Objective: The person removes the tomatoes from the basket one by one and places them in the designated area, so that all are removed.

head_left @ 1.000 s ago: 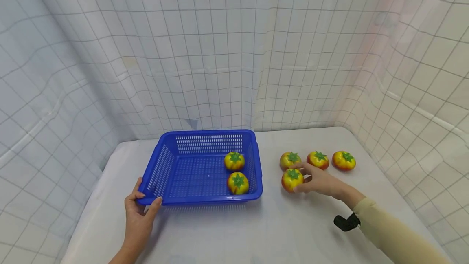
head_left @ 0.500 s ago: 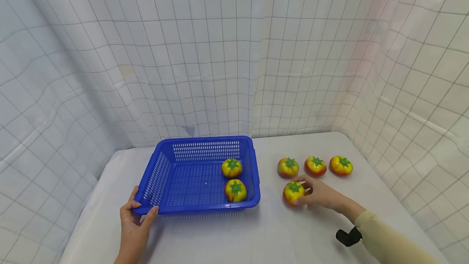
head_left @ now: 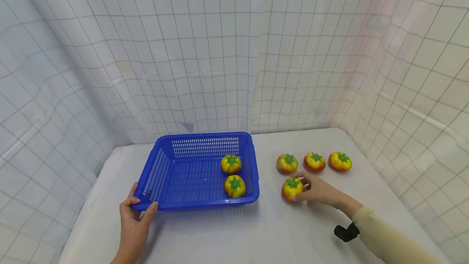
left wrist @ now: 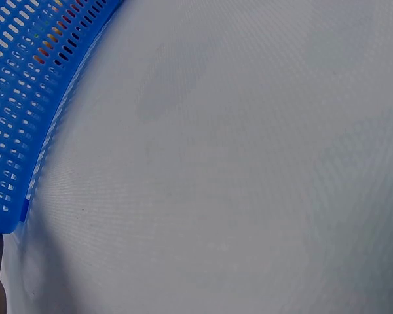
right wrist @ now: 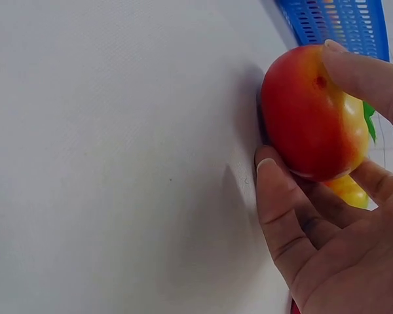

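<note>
My left hand (head_left: 134, 225) grips the front left corner of a blue plastic basket (head_left: 194, 205), thumb over the front rim and fingers round the left side. Two yellow-red tomatoes with green star-shaped tops, a rear one (head_left: 231, 164) and a front one (head_left: 235, 186), sit at the basket's right end. To the right of the basket, my right hand (head_left: 318, 190) holds another tomato (head_left: 292, 189) between thumb and fingers. The right wrist view shows the red side of this tomato (right wrist: 308, 118), with the thumb on top and fingers beneath, close over the white table.
Three more tomatoes lie in a row behind the right hand: a left one (head_left: 287, 163), a middle one (head_left: 314, 161) and a right one (head_left: 340, 161). White gridded curtains (head_left: 205, 52) enclose the white table (head_left: 220, 239) at the back and sides.
The right hand has shifted its tomato slightly toward me, away from the row behind; over the last half second it has barely moved. The left hand stays on the basket corner.
</note>
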The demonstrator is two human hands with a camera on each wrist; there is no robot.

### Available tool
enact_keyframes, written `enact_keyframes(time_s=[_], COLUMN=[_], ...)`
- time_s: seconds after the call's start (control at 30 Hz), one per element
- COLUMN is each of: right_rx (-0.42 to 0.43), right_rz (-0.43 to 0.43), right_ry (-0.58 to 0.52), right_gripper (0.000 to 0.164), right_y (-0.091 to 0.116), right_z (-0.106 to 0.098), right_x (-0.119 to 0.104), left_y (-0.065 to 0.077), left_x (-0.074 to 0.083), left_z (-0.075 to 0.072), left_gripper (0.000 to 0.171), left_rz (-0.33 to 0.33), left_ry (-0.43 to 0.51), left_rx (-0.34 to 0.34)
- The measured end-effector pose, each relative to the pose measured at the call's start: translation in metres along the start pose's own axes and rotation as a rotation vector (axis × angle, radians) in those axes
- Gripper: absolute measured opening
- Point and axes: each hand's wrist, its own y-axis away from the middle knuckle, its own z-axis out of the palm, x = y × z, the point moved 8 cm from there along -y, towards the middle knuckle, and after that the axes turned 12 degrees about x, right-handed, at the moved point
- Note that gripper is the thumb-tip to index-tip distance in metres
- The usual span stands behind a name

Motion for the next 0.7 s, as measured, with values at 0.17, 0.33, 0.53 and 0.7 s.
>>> enact_keyframes(time_s=[0.17, 0.33, 0.53, 0.7], right_rx=[0.017, 0.026, 0.025, 0.027], right_rz=[-0.001, -0.008, -0.025, -0.026], right_ry=[0.021, 0.032, 0.047, 0.048], right_gripper=[0.064, 0.065, 0.065, 0.065], right_y=[-0.0011, -0.0009, -0.0002, 0.0001], right_z=[-0.0003, 0.0001, 0.0008, 0.0001], right_x=[-0.0006, -0.0003, -0.0011, -0.0023], left_y=[-0.0008, -0.0012, -0.0014, -0.0032], left_x=[-0.0001, -0.0015, -0.0025, -0.003], left_z=[0.0004, 0.0005, 0.0001, -0.0002], left_gripper=[0.043, 0.043, 0.043, 0.043], left_rz=[0.002, -0.004, -0.004, -0.004], left_ry=[-0.009, -0.024, -0.029, -0.012], left_rx=[-0.007, -0.009, -0.014, -0.013])
